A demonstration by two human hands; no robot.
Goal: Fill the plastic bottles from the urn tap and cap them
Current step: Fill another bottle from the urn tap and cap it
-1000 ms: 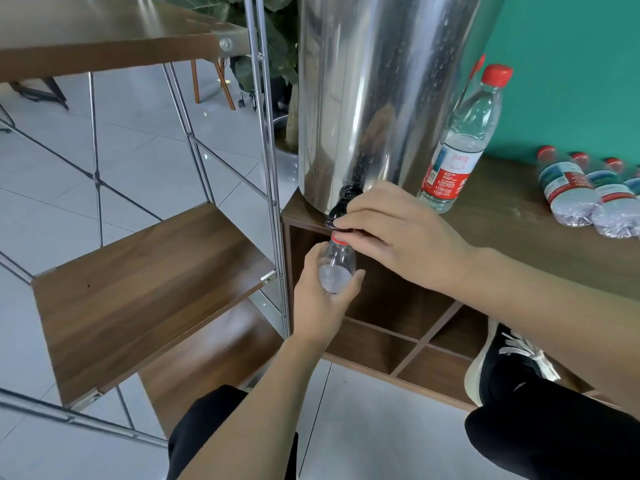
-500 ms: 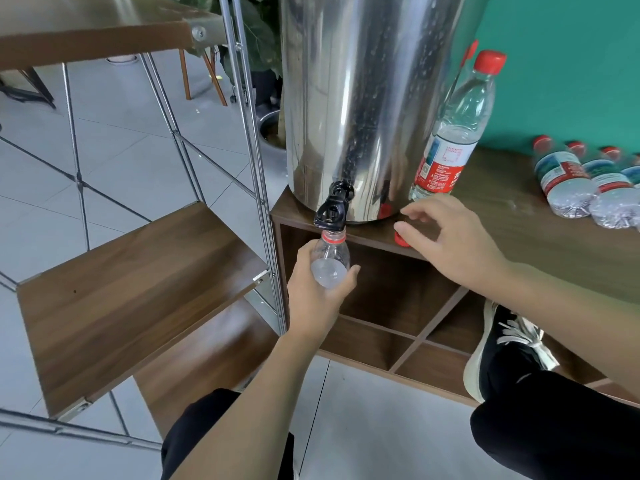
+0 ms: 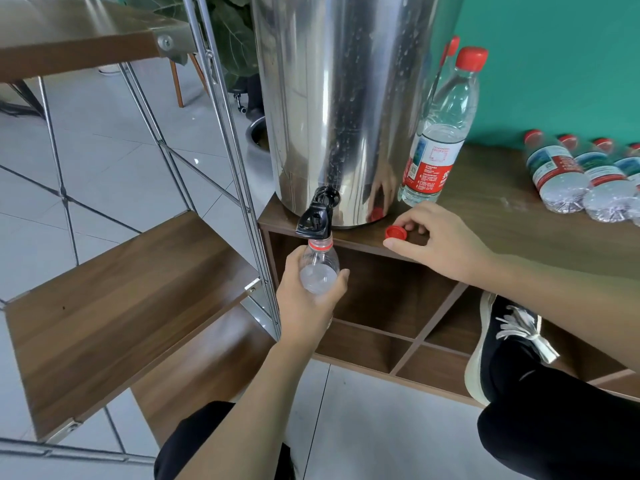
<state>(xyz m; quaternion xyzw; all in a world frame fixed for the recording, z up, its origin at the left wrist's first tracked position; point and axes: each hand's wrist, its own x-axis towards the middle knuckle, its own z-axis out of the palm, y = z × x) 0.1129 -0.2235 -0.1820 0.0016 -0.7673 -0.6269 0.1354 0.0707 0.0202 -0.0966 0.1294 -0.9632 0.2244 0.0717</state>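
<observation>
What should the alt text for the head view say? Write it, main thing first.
A left hand holds an open plastic bottle under the black tap of a steel urn, while the right hand touches a loose red cap on the wooden cabinet top. One capped bottle stands beside the urn.

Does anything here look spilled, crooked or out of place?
Nothing looks spilled. The bottles on the right of the cabinet top lie on their sides, capped, while one bottle stands upright beside the urn. A loose red cap sits at the right hand; that seems part of the job.
</observation>
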